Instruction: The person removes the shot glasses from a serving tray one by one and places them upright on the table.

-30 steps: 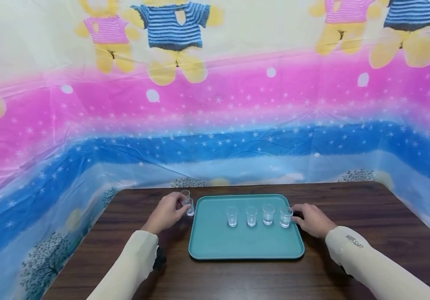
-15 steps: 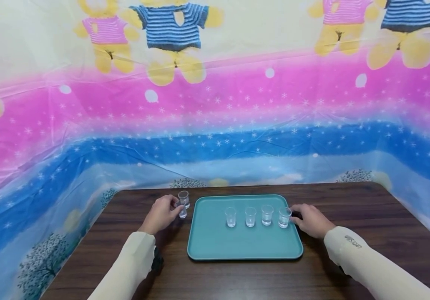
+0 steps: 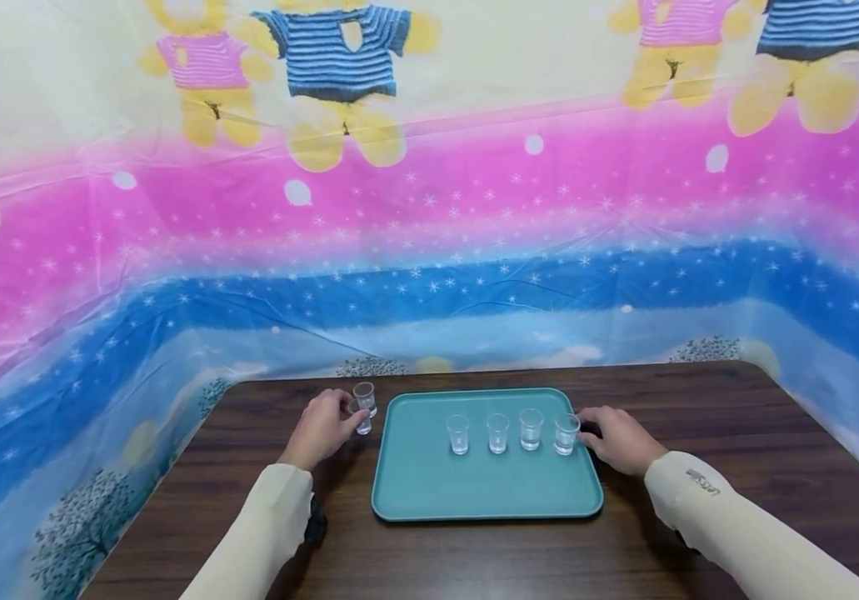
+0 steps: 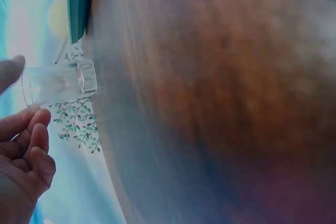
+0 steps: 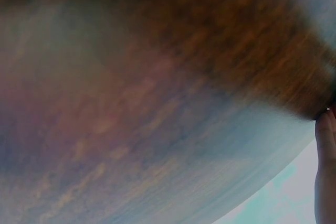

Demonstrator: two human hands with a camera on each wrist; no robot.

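Note:
At the left of the tray, my left hand pinches a small clear shot glass near its rim. In the left wrist view that shot glass lies between thumb and fingertips, its thick base close to the table top. A second shot glass stands just behind it. Several more form a row on the green tray, among them the rightmost shot glass. My right hand rests at the tray's right edge, fingers loosely bent, fingertips right beside that glass.
The dark wood table surrounds the tray on all sides. A printed cloth with bears and snowflakes hangs behind the table and along its sides.
My left hand has moved left, away from the tray's edge, with the pinched shot glass, then stays almost still. The right hand and the row of glasses keep their places.

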